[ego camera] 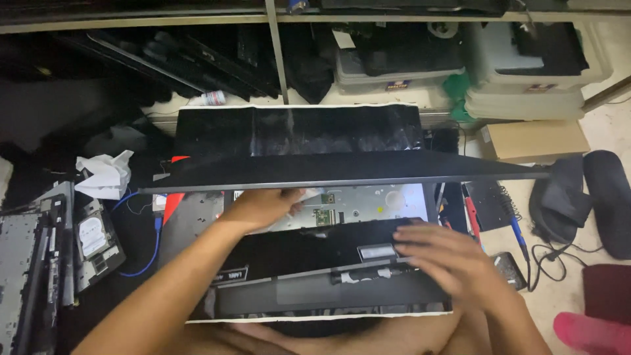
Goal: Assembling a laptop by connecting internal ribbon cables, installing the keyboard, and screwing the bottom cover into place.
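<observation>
Nearest the lens, bare forearms reaching forward over a black opened laptop base [328, 289] lying flat on the floor, close before the body. Right hand [453, 260] blurred, fingers spread loosely and laid flat on the dark panel at the base's right end, gripping nothing. Left hand [263, 207] farther in, tucked under the thin dark lid edge [342, 181], fingers curled down onto the exposed silvery metal chassis with its small green circuit board [325, 215]; whether anything is pinched there, impossible to tell. Behind the lid, a glossy black rectangular sheet [296, 130]. Against the back wall, stacked white plastic tubs [526, 85] holding dark items, too dim to identify. To the right, a flat brown cardboard box [536, 139] and a red-handled tool [472, 213] beside a blue-handled one [518, 233]. To the left, a crumpled white tissue [105, 174], a bare silver hard drive [95, 240] with a blue cable [154, 243] looping near it, and another dismantled grey laptop shell [23, 269]. Pale tiled floor [578, 289], cluttered, dimly lit.
</observation>
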